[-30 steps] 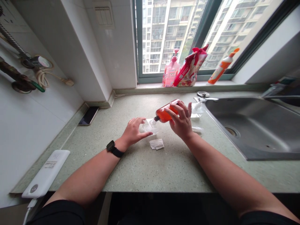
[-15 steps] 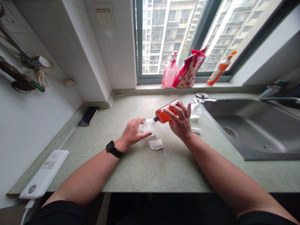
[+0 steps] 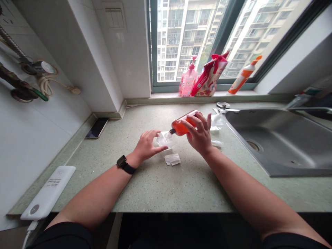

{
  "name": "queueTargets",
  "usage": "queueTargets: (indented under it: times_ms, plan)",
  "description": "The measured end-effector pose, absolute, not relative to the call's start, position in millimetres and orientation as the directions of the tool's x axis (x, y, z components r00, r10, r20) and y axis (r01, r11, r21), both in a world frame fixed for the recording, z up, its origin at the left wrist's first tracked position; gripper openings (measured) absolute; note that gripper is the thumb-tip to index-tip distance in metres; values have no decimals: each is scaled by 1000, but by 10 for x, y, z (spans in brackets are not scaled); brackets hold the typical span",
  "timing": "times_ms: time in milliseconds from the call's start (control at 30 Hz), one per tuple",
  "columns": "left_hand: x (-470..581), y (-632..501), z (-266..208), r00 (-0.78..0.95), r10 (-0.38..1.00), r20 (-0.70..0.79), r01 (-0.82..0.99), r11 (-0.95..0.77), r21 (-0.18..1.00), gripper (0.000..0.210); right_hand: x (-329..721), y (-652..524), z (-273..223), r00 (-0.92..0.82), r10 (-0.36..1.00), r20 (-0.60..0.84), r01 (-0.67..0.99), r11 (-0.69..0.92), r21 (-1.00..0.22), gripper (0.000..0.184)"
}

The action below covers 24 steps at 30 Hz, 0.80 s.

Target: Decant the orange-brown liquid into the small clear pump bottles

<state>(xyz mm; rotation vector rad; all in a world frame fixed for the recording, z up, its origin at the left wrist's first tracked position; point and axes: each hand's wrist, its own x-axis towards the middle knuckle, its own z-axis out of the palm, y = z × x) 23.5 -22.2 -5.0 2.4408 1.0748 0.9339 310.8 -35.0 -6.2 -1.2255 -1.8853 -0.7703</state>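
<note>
My right hand (image 3: 201,135) is wrapped around a clear bottle of orange-red liquid (image 3: 181,125). That bottle is tipped, its dark neck pointing down and left. Just under its mouth is a clear plastic bottle (image 3: 164,140), whose neck meets or nearly meets the tipped one; I cannot tell whether they touch. My left hand (image 3: 148,145) curves around the clear bottle from the left, thumb in front and fingers behind. In front of it on the counter lie small folded white papers (image 3: 172,159).
By the sink (image 3: 285,145), right of my right hand, stands a clear spray bottle (image 3: 218,119) with a clear tube-like item (image 3: 217,144) nearer me. A phone (image 3: 97,128) and a white power bank (image 3: 49,192) lie left. On the sill are a pump bottle (image 3: 188,81), red bag (image 3: 211,76) and orange bottle (image 3: 241,79).
Almost nothing differs. The whole view has shifted very slightly, and both hands keep their places with the red-liquid bottle still tipped.
</note>
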Motion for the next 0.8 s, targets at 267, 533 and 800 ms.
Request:
queueTargets:
  times_ms: [267,533,800]
  plan:
    - [237,-219,-54,504,744,439,535,-668,517,65,3098,-342,-55,-271,433,860,918,386,95,92]
    - [230,-214,-59,505,741,443,530,-671,519,65,3093,-345,-44,-274,441,855,924,366,107,92]
    - [230,-217,-57,505,741,442,532,-671,517,65,3093,-345,-39,-263,460,848,923,377,82,96]
